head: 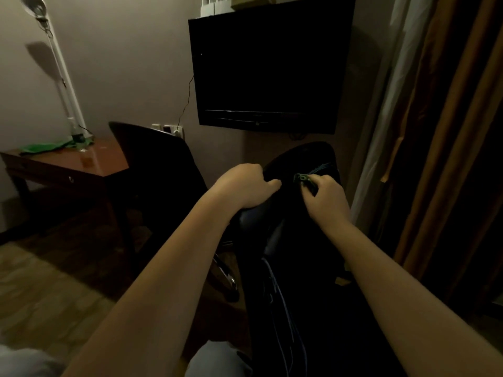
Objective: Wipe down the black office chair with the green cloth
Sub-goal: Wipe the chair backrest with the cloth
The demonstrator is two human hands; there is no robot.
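The black office chair [304, 159] stands straight ahead below the television, very dark, with a chrome leg [226, 276] showing low at its left. My left hand [245, 186] grips the chair's upper left edge, fingers curled over it. My right hand [325, 197] holds a small bunched piece of green cloth [302, 179] against the chair's top surface, just right of my left hand. Most of that cloth is hidden in my fingers. A second green cloth [46, 146] lies on the table at far left.
A brown wooden table [89, 167] with a white lamp [62, 77] stands at left. A second dark chair [152, 159] sits beside it. A black wall television [266, 66] hangs above the chair. Curtains [441, 131] close off the right side. Wooden floor [54, 289] lies lower left.
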